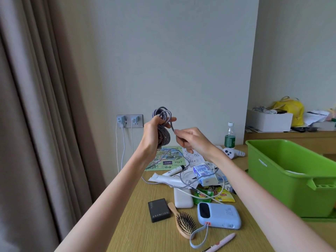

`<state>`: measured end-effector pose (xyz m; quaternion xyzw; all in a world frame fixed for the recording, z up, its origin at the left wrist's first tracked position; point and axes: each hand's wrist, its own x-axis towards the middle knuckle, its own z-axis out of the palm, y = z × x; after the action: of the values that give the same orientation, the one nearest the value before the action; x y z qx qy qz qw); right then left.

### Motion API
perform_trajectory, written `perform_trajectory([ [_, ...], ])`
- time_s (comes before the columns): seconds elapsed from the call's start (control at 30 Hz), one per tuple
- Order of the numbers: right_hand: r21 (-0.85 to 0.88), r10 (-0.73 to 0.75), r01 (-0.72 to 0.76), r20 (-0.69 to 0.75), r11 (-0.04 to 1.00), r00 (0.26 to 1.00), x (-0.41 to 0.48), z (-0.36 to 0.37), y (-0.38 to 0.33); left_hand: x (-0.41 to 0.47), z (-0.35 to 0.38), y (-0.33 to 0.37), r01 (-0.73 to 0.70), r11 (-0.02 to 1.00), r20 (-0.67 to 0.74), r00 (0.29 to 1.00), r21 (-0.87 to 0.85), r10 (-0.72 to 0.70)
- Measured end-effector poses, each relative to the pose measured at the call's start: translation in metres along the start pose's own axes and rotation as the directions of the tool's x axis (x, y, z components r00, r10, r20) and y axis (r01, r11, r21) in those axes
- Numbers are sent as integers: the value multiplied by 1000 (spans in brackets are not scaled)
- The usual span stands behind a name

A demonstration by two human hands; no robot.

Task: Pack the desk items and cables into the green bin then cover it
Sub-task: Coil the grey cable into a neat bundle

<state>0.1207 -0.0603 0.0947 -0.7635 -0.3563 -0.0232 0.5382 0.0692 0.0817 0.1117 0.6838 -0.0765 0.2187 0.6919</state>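
The person's left hand (152,131) is raised in front of the wall, its fingers curled round a bundle of purple-grey braided cable (164,137) wound into loops. Just beside it, the right hand (190,140) pinches the free strand between thumb and fingertips, feeding it toward the bundle. From there the loose tail drops to the pale wooden desk (131,224) and trails across the clutter: a light blue power bank with a wrist loop (220,215), a wooden hairbrush (183,222), a small black box (159,210), a white oblong charger (183,199), a pink pen (223,240), tubes, tea packets and a printed map. The open green plastic bin (272,179) stands at the right end of the desk, well apart from both hands, with something pale barely showing inside. A green strip under it (318,219) may be the lid, though I cannot be sure. To me this is the coiling step, early in the job. The next move calls for gathering the remaining tail without dragging the small things along, then carrying the bundle over to the bin.
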Motion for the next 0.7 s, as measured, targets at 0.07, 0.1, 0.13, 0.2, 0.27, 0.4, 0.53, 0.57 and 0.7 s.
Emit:
perform_trajectory([
  [0.07, 13, -4, 4, 19, 1000, 1000, -1, 0, -1, 0, 2, 2, 17, 1000, -8, 1000, -13, -18],
  [0.1, 17, -7, 6, 29, 1000, 1000, -2, 0, -2, 1, 3, 2, 30, 999, -21, 999, -36, -31],
  [0.13, 18, -9, 8, 39, 1000, 999, -2, 0, -3, 3, 3, 2, 49, 997, -43, 998, -52, -51],
  [0.2, 16, -8, 7, 65, 1000, 998, -3, 2, -4, 5, 4, 0, 94, 993, -61, 993, -77, -99],
  [0.27, 11, 0, -2, 103, 1000, 995, -2, 4, -6, 7, 5, -1, 122, 978, -20, 992, -169, -127],
  [0.4, -36, 38, -33, 137, 999, 990, -1, 2, -5, 9, -1, 0, 139, 945, 8, 990, -295, -143],
  [0.53, -130, 78, -65, 97, 989, 992, -1, -9, 1, 10, -11, 0, 120, 973, -112, 983, -196, -144],
  [0.57, -168, 97, -81, 89, 982, 991, -1, -12, 2, 11, -13, 0, 107, 979, -135, 982, -175, -132],
  [0.7, -277, 182, -156, 71, 948, 981, -1, -28, 2, 14, -25, -5, 74, 996, -165, 983, -46, -80],
])
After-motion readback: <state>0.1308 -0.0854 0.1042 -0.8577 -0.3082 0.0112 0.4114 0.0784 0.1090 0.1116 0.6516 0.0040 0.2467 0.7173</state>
